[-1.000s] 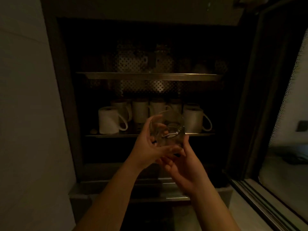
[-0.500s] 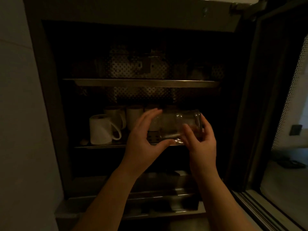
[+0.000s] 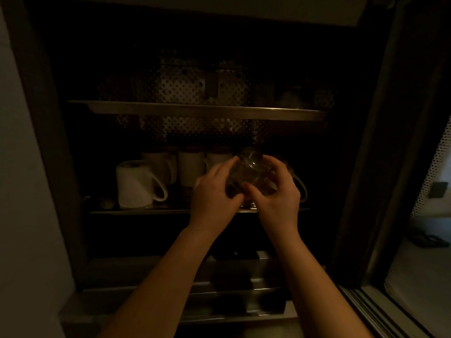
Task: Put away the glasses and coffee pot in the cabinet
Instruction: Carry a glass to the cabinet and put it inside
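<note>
A clear drinking glass (image 3: 249,170) is held upside down between both my hands, base up, just above the front of the cabinet's lower shelf (image 3: 136,212). My left hand (image 3: 214,191) wraps its left side and my right hand (image 3: 278,191) wraps its right side. The glass sits in front of a row of white mugs (image 3: 136,185). The dark open cabinet (image 3: 48,142) fills the view. No coffee pot is recognisable in the dim light.
A metal upper shelf (image 3: 200,111) runs across the cabinet, with a perforated back panel (image 3: 180,86) behind it. The open cabinet door (image 3: 380,142) stands at the right. A pale wall (image 3: 22,191) lies left. A metal ledge (image 3: 219,311) sits below the shelves.
The glass has been turned from lying sideways to base up and moved forward and down toward the lower shelf. Both hands closed in around it, and my view moved closer.
</note>
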Tool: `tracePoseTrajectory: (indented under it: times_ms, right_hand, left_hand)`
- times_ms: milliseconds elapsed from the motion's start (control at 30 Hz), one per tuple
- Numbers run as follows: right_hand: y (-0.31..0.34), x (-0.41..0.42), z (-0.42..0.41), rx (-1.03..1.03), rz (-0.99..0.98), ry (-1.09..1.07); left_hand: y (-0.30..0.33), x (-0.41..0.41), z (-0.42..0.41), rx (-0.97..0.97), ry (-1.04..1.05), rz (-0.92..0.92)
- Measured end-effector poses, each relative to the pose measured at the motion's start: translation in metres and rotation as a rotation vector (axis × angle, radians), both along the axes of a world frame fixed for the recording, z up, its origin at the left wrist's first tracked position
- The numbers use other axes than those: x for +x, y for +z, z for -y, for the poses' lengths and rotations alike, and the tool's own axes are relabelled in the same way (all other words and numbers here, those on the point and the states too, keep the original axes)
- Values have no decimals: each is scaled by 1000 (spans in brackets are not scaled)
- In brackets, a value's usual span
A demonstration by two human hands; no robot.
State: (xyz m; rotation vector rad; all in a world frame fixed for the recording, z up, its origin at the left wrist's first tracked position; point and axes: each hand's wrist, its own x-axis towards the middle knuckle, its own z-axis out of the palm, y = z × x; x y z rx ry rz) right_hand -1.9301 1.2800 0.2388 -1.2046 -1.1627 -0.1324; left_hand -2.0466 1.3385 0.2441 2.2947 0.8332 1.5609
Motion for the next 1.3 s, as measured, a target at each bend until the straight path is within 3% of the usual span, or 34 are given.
tracePoseTrajectory:
  times_ms: [233, 733, 933, 1100, 1300]
  right_hand:
    - [0, 5, -16, -154, 135, -70]
    - [3, 13, -34, -337, 282, -229]
    - [2, 10, -24, -335, 252, -126]
    - [-23, 8, 3, -260, 420, -107]
    - [-35, 7, 7, -442, 580, -200]
  left_hand:
    - [1, 2, -12, -154, 28, -66]
    - [6, 3, -18, -206, 100, -298]
    - [-2, 5, -23, -115, 123, -353]
    - [-21, -6, 0, 196, 166, -281]
    - [-40, 0, 2, 206, 194, -512]
